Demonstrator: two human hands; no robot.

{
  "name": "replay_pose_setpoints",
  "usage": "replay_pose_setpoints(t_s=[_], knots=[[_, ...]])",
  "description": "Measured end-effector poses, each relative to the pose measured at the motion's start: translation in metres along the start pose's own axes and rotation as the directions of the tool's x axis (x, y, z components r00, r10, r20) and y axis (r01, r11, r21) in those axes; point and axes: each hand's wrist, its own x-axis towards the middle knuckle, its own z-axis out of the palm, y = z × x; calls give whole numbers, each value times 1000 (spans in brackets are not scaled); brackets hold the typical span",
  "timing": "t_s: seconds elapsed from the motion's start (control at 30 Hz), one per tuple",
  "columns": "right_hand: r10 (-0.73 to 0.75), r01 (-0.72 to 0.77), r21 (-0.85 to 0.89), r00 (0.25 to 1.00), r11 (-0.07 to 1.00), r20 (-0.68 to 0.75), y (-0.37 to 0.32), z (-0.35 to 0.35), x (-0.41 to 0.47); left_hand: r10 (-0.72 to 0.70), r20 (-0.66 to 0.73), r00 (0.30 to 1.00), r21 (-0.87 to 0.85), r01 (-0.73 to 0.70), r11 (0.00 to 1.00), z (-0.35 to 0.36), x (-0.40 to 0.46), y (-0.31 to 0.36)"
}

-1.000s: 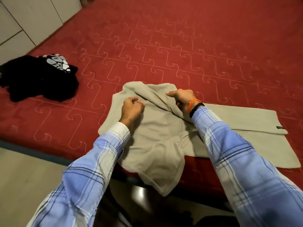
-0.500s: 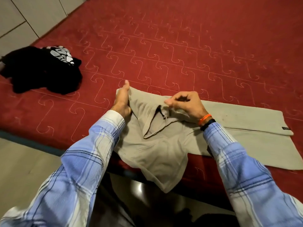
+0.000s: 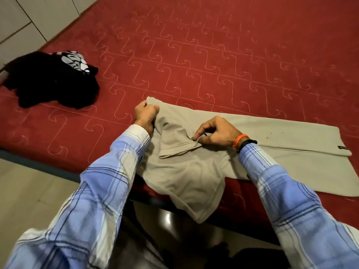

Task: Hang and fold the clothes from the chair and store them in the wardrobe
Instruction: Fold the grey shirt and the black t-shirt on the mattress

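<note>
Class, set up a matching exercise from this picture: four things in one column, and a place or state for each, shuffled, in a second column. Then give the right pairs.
Things
1. beige garment
2. black garment
3. left hand
4. right hand

Places or states
A. bunched up at the far left of the bed
B. pinches a fold mid-garment
C. grips the far left corner of the cloth
D. spread along the bed's near edge, partly overhanging

Pairs: 1-D, 2-A, 3-C, 4-B

Light: warm, dim, indoor; source unseen.
Glare: bright spot on the dark floor point(image 3: 168, 218).
Shadows: soft, under the sleeves.
Edges: wide-angle bending.
Focus: slightly soft throughout.
</note>
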Motion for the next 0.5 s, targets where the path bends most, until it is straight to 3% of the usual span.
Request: replay_pose_setpoints(t_s=[0.13,0.27,0.33,0.5], knots=[[-55,58,17,986,998,-160,-3,9,-4,20,46,999,42,-22,999,-4,-12,1],[-233,140,-307,927,942,-295,0,22,-10,78,-72,994,266,-57,962,-23,-26,-22],[-282,154,-377,907,913,-314,-1,27,-17,60,-100,993,315,-25,949,-33,-39,-29],[-237,48,-476,908,878,-346,-6,38,-32,-40,18,999,551,23,834,-45,-63,-38]])
